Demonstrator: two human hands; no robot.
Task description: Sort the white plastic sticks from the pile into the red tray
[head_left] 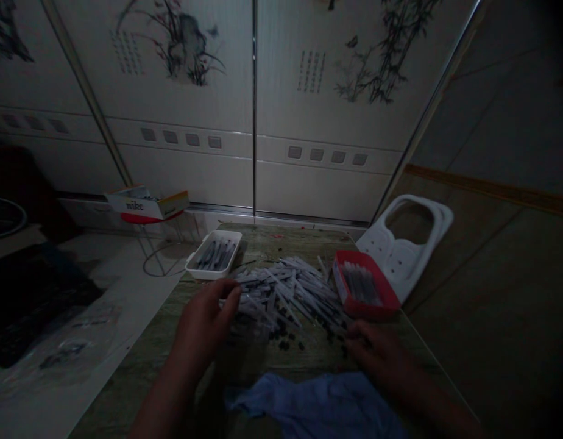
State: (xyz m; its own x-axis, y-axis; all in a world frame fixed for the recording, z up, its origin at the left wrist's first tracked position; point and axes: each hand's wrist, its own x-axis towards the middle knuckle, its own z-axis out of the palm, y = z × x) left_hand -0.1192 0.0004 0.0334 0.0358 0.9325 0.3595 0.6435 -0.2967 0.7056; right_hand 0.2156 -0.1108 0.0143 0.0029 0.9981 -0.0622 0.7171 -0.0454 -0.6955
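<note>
A loose pile of thin whitish plastic sticks [290, 283], like pen barrels, lies across the middle of the table. Small black pieces [284, 341], like caps, are scattered along its near side. At the pile's left edge is my left hand [212, 311], thumb and forefinger brought together; the dim light hides what is between them. My right hand [373, 344] is low at the pile's right end, its fingers closed in a pinch. Whatever it may hold is too dark to make out.
Dark sticks lie in a white tray [194, 268] at the back left; pale ones fill part of a red box [384, 286] on the right. Blue cloth [318, 402] covers the near edge. A white folding chair [400, 244] stands behind, and a carton [147, 204] rests on a red stool.
</note>
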